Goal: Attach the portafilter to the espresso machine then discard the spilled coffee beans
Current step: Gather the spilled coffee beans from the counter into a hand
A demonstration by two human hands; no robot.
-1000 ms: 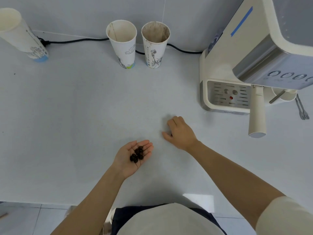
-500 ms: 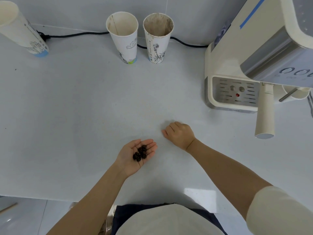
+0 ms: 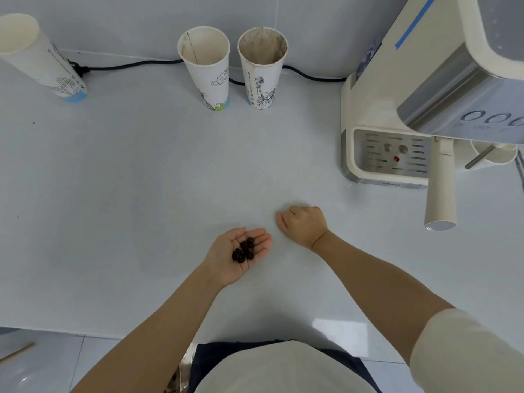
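My left hand lies palm up above the counter's front middle, cupping several dark coffee beans. My right hand rests knuckles up just to its right, fingers curled under; whether a bean is inside cannot be seen. The cream espresso machine stands at the right. The portafilter's cream handle sticks out from under its head toward me, above the metal drip tray.
Two used paper cups stand at the back wall, a third paper cup at the far left. A black power cord runs behind them. The white counter ends near my body, tiled floor below.
My right hand has pulled back toward my left hand and its fingers have curled shut. The left hand still holds the beans. My head has shifted slightly.
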